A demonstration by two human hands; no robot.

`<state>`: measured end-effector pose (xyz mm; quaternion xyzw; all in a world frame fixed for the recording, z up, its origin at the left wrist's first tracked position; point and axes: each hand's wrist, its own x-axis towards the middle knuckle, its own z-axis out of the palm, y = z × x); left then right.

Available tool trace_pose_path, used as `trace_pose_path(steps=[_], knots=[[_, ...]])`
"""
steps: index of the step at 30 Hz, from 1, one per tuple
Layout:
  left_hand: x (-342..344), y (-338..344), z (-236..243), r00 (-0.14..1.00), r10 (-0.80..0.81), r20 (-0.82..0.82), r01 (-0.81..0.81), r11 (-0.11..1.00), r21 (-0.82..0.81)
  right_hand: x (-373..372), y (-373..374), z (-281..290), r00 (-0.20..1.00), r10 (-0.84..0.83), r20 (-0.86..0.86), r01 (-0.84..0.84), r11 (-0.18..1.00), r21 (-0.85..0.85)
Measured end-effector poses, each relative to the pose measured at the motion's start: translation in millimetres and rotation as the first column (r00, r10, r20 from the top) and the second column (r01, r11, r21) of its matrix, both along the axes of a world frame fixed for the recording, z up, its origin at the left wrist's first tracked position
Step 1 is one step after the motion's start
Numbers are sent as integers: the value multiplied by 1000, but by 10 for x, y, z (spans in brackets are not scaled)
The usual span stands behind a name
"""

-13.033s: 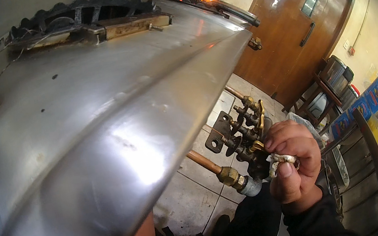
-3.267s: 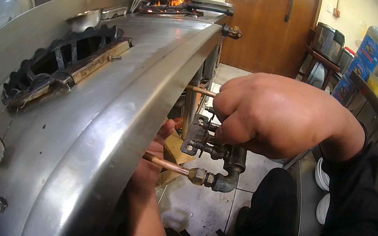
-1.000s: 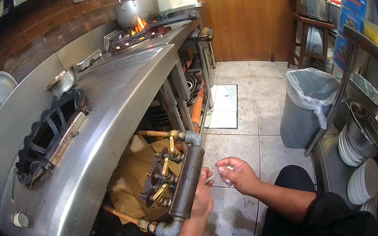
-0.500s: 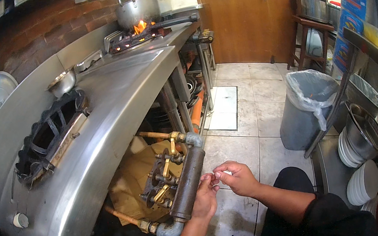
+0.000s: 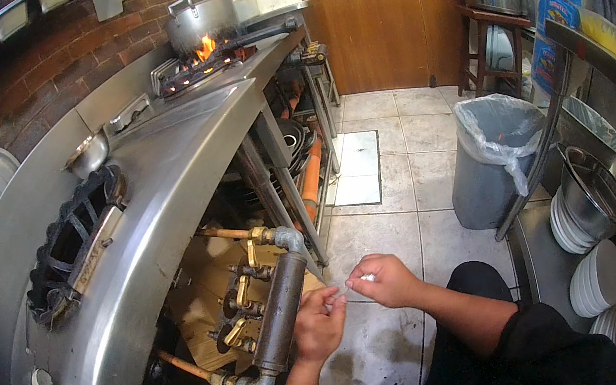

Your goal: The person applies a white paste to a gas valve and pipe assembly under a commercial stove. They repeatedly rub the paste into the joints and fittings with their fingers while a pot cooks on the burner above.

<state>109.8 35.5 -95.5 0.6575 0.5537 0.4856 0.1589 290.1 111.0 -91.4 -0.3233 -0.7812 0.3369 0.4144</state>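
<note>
Stainless steel forms the surface (image 5: 184, 159) at left in the head view, its rounded front edge slanting from lower left up toward the door (image 5: 370, 20). Right of that edge, tiled floor (image 5: 374, 234) gives a lane for movement, bounded on the far side by a grey bin (image 5: 486, 182) and a metal shelf (image 5: 541, 277).

Counted: three brass levers (image 5: 243, 291) beside one dark thick pipe (image 5: 281, 312), two grey elbows (image 5: 289, 238) at its ends, two copper pipes (image 5: 185, 365), one pot (image 5: 202, 25) over flame.

The right hand (image 5: 386, 280) comes from the lower right, its grip pinching a small white piece (image 5: 368, 277) over the floor, between the thick pipe and the bin. The left hand (image 5: 320, 324) rises from the lower edge just beside the thick pipe, fingers bent, tips near the right's; whether its grip holds anything cannot be told.
</note>
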Motion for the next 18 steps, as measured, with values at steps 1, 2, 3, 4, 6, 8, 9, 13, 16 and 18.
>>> trace_pose_path(steps=[1,2,3,4,6,8,9,13,16,18], knots=[[19,30,-104,999,-27,26,27,999,-30,-28,-21,-22,1000,24,10,-24,1000,18],[40,25,-122,1000,-8,9,8,999,-31,-60,-44,-40,999,48,20,-49,998,35],[63,22,-114,1000,8,-8,-8,999,-31,-84,-80,-37,999,36,14,-36,999,7],[71,15,-101,999,25,-24,-26,999,-31,-92,-95,-46,999,35,4,-35,999,-8],[66,-2,-64,997,41,-65,-42,999,-12,-108,-119,-59,999,34,-12,-34,999,-36],[66,-21,-27,996,51,-72,-51,999,-1,-133,-134,-88,1000,24,-13,-25,998,-60],[72,-29,-14,997,52,-59,-52,999,1,-147,-142,-99,1000,20,-11,-21,997,-71],[72,-62,9,1000,31,3,-31,999,-39,-219,-215,-107,1000,-19,-9,19,998,-63],[-3,-54,-7,1000,-3,-7,3,997,-81,-239,-211,-74,999,-43,30,43,999,-22],[-209,32,-140,997,71,30,-69,994,-82,-186,-196,61,996,-74,53,72,997,33]])
